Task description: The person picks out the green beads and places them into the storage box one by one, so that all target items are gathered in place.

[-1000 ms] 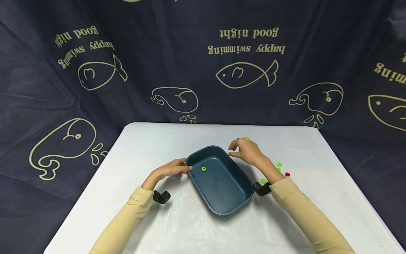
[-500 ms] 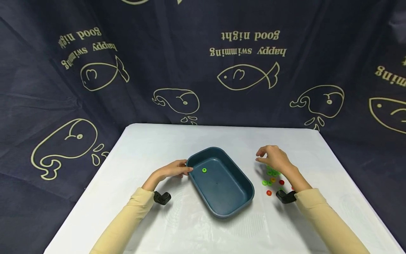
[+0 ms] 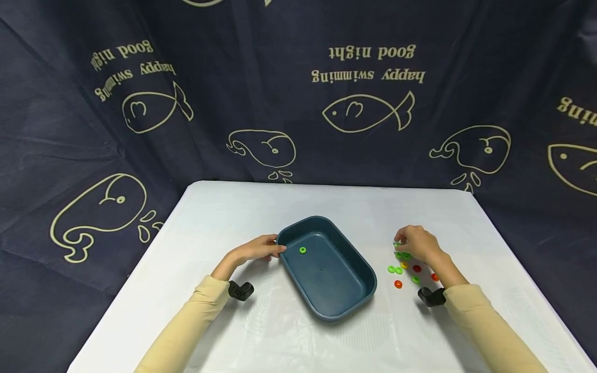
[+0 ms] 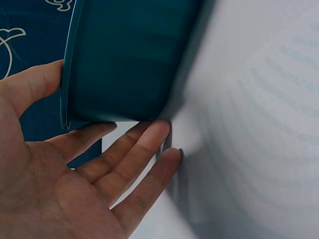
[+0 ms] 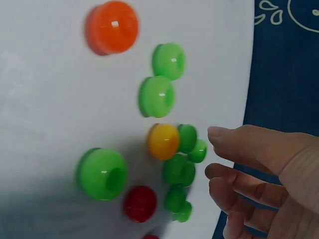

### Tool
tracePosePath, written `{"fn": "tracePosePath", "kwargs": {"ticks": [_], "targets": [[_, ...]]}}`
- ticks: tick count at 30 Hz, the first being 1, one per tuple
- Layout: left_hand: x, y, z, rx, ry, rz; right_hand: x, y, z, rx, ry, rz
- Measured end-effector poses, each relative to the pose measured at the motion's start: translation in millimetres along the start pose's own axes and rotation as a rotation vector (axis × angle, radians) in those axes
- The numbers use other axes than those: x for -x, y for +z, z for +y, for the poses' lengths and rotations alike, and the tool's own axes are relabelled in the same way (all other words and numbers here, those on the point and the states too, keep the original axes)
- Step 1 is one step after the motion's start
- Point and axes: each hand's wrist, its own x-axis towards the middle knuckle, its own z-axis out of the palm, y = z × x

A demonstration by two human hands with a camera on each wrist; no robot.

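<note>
A dark blue plastic bin (image 3: 322, 277) rests on the white table, with one small green ring bead (image 3: 302, 250) inside. At its far left corner my left hand (image 3: 255, 249) holds the bin; in the left wrist view the thumb is on the rim and the fingers lie against the outer wall. My right hand (image 3: 421, 245) is over the loose beads at the right. In the right wrist view its thumb and fingers are apart with nothing between them, close to a cluster of green beads (image 5: 175, 169). A yellow bead (image 5: 163, 142) sits beside that cluster.
Scattered around are an orange bead (image 5: 113, 27), a dark red bead (image 5: 140, 204) and a larger-looking green bead (image 5: 102, 174). Behind the white table (image 3: 224, 207) hangs a dark blue cloth (image 3: 298, 103) with fish and whale prints.
My right hand has moved from the bin's far edge rightward, then down toward the beads, uncovering more of them. The left hand stays at the bin's corner.
</note>
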Motion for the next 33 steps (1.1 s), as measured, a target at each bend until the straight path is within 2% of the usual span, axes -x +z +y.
{"fn": "tracePosePath", "kwargs": {"ticks": [17,24,29,33], "targets": [[0.4,0.0,-0.7,0.0,-0.015,0.006,-1.5,17,8,-0.006,-0.003,0.094],[-0.8,0.6,-1.8,0.0,-0.013,0.011,-3.3,21,9,-0.007,0.015,0.108],[-1.2,0.6,-1.5,0.001,-0.013,0.006,-5.4,13,5,-0.01,0.007,0.113],[-0.8,0.5,-0.9,-0.002,-0.012,0.003,-8.6,0,-7,-0.022,-0.031,0.133]]}}
